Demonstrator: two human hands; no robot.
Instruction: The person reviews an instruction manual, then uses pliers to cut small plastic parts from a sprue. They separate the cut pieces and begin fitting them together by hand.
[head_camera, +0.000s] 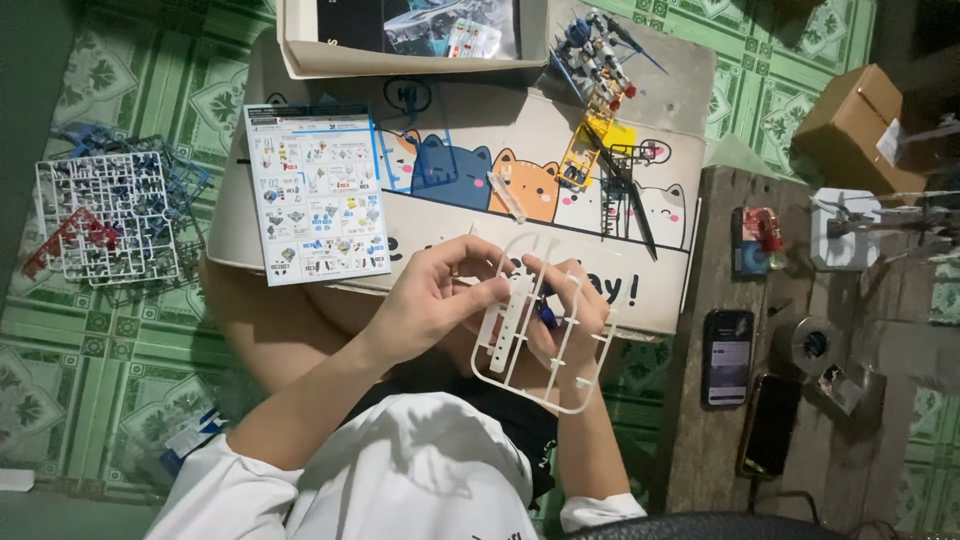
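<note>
Green patterned floor tiles (70, 330) all round; person sits over them, white sleeves at frame bottom, lap just behind.

Nearest: both hands over lap, working one white plastic parts frame (535, 320). Left hand (430, 300) pinches frame's upper-left edge, thumb + fingers closed narrow on it. Right hand (565, 315) grips frame from behind/right, fingers curled through the bars; a small blue tool (547, 313) shows betw. its fingers, type can't tell. Frame is tilted, off any surface, held betw. both hands.

Just beyond hands: cardboard board w/ cartoon cats (520, 180) acting as work surface. On it, left: printed instruction sheet (315, 195). Centre: small clear tube-like piece (505, 195). Right: yellow parts frame (580, 160) w/ dark long tool (625, 195) laid across.

Right of board: dark wooden table (700, 420). Two phones on it, one lit (727, 357), one dark (770, 425). Tape roll (808, 343) near them.

Left, on floor: stack of white/blue/red parts frames (105, 215), well apart from hands.

Far edge: open box (415, 40) w/ bags inside; partly built robot model (600, 55), blue/white, beside it. Brown carton (855, 125) far right.
</note>
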